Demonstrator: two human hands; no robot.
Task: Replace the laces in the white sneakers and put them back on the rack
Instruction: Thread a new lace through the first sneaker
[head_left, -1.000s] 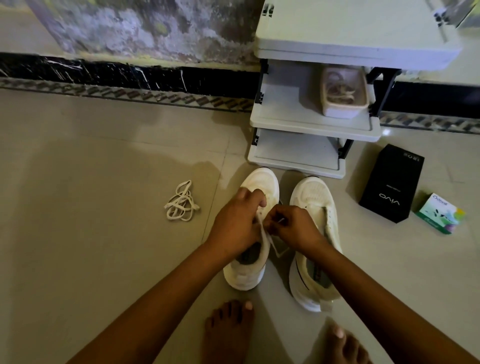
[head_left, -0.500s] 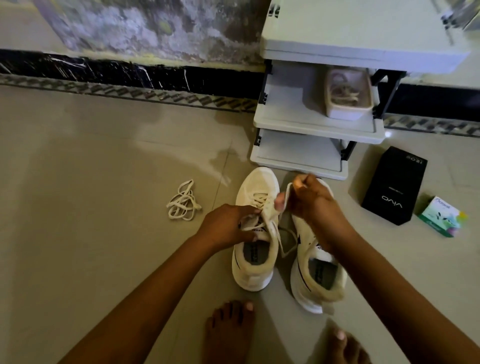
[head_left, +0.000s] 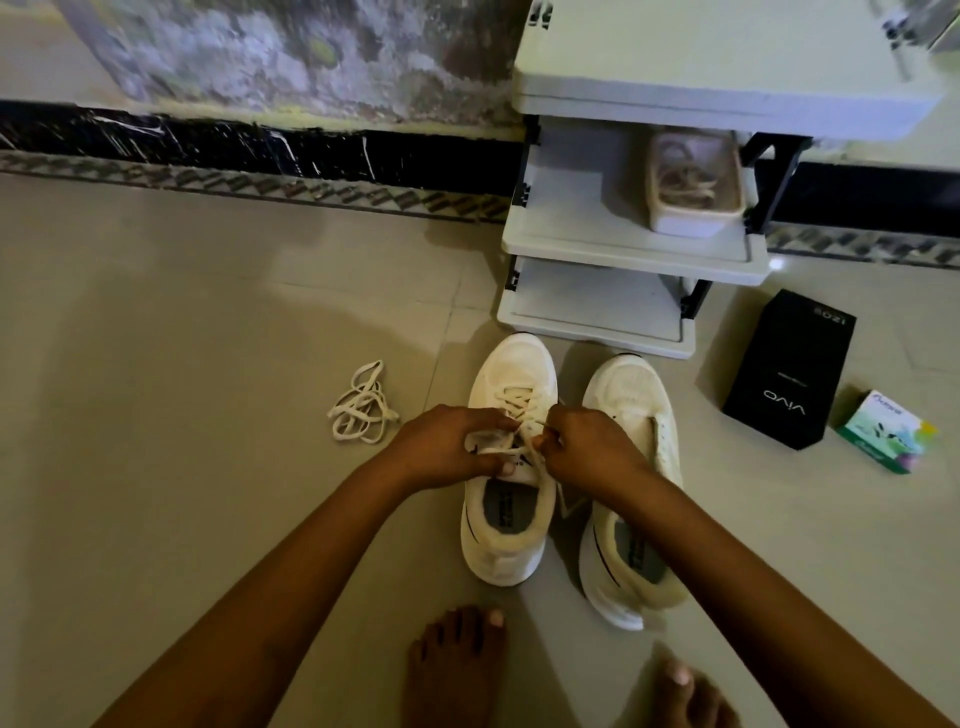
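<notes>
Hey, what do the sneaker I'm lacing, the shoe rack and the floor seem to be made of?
The sneaker: probably knit or mesh fabric, matte, going by its soft, unshiny toe. The rack: likely moulded plastic, with smooth pale shelves and rounded edges. The floor: seemingly glazed tile, given grout lines and a soft sheen.
</notes>
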